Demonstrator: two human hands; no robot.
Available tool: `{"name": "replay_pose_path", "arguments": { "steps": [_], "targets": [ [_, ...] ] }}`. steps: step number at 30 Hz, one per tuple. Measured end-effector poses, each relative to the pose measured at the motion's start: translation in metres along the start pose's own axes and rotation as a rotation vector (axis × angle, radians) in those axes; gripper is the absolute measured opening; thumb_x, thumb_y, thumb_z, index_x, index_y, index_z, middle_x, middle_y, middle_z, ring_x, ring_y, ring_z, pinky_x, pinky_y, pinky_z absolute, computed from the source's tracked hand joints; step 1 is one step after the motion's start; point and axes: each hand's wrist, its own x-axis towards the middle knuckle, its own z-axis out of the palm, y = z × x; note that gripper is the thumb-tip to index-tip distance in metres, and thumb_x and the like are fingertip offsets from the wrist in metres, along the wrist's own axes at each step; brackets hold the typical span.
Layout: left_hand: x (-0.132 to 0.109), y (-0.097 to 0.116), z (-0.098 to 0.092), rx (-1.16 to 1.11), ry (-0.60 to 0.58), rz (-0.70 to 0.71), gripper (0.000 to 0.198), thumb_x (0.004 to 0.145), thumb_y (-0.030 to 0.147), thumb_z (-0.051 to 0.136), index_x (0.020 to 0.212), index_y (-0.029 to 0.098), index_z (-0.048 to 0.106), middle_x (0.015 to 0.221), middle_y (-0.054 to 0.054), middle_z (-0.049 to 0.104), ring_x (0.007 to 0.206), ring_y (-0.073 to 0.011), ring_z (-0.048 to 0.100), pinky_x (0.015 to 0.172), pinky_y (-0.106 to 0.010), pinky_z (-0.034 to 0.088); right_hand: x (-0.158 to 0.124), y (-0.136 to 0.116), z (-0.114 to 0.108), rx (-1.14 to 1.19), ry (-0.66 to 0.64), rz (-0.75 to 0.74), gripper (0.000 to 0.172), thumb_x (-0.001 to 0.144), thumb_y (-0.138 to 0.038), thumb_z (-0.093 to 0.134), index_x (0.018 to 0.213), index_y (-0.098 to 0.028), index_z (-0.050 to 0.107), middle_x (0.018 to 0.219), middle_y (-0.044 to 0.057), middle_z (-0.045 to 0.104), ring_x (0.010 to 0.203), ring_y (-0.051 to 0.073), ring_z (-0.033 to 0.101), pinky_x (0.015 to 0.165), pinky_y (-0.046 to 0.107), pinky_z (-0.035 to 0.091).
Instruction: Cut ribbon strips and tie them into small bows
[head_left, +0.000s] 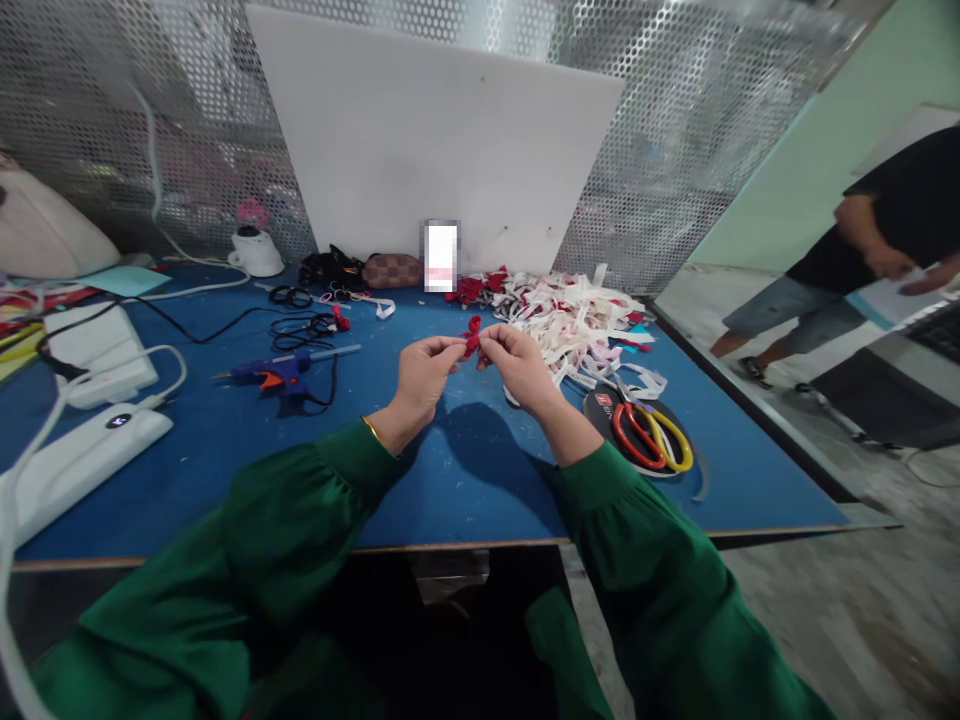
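A small red ribbon bow (473,337) is held up over the middle of the blue table. My left hand (425,378) pinches its left side between thumb and fingers. On the other side, my right hand (519,366) has its fingertips closed on the bow's right edge. Behind my right hand lies a heap of white and red ribbon pieces (574,315). A blue glue gun (281,371) rests on the table left of my left hand.
Scissors with red and yellow handles (651,437) lie on a black disc at the right. A lit phone (441,256) leans on the white board (450,130). White power strips (94,455) and cables occupy the left. A person (874,235) stands beyond the table at right.
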Motion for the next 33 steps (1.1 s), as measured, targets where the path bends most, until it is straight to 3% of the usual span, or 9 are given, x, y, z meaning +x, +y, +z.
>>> {"name": "replay_pose_path", "arguments": {
  "steps": [10, 18, 33],
  "targets": [
    [-0.0014, 0.0, 0.0017, 0.067, -0.045, 0.037, 0.022, 0.061, 0.035, 0.079, 0.073, 0.017, 0.074, 0.072, -0.003, 0.07, 0.069, -0.0141, 0.059, 0.066, -0.027, 0.046, -0.0003, -0.003, 0.0001, 0.005, 0.026, 0.006, 0.016, 0.082, -0.035, 0.059, 0.077, -0.02, 0.057, 0.066, -0.003, 0.058, 0.06, 0.012, 0.057, 0.063, 0.028, 0.046],
    [-0.0017, 0.0001, 0.0001, 0.039, -0.04, 0.034, 0.02, 0.064, 0.036, 0.075, 0.068, 0.017, 0.073, 0.07, -0.003, 0.07, 0.075, -0.0169, 0.063, 0.069, -0.028, 0.046, -0.0003, 0.0047, 0.0026, -0.072, 0.098, -0.048, 0.013, 0.083, -0.032, 0.058, 0.077, -0.02, 0.059, 0.061, -0.004, 0.058, 0.055, 0.011, 0.057, 0.059, 0.027, 0.044],
    [0.0044, -0.0038, -0.0016, 0.114, 0.034, 0.094, 0.013, 0.065, 0.028, 0.073, 0.071, 0.017, 0.077, 0.069, -0.003, 0.072, 0.071, -0.0159, 0.063, 0.069, -0.028, 0.045, -0.0024, -0.0013, 0.0015, -0.059, 0.023, -0.024, 0.016, 0.083, -0.033, 0.06, 0.073, -0.02, 0.057, 0.061, -0.004, 0.056, 0.055, 0.012, 0.057, 0.059, 0.028, 0.046]
  ]
}}
